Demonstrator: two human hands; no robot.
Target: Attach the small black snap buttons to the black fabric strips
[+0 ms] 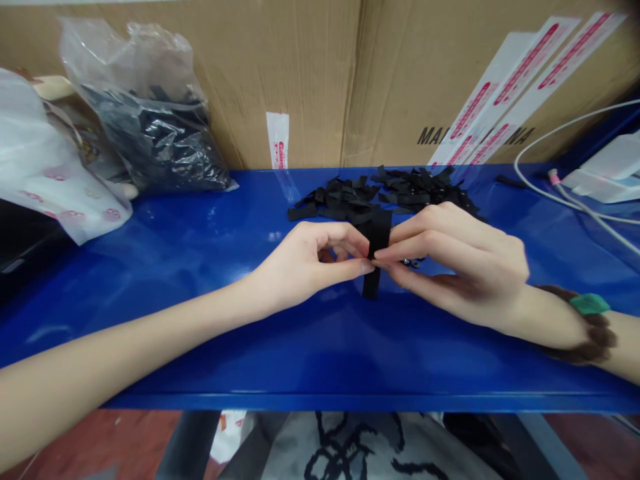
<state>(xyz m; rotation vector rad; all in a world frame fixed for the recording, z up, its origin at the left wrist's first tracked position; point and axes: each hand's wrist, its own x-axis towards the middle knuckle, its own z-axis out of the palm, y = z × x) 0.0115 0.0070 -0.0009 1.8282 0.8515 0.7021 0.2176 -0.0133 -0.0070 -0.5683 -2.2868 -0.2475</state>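
Note:
Between the fingertips of both hands is a black fabric strip (381, 228), held upright above the blue tabletop, with one end hanging below the fingers. My left hand (323, 257) pinches it from the left with thumb and index finger. From the right, the fingertips of my right hand (450, 257) press on the same strip at its middle. Just behind the hands lies a loose pile of short black strips (345, 197), with a second heap (425, 187) to its right, partly covered by my right hand. Small shiny bits show under the right fingers, too small to name.
A clear plastic bag of black pieces (175, 140) stands at the back left, beside a white printed bag (60, 173). Cardboard (310, 67) walls off the back of the blue table (280, 353). White cables (580, 200) and a white device (607, 170) lie at the right.

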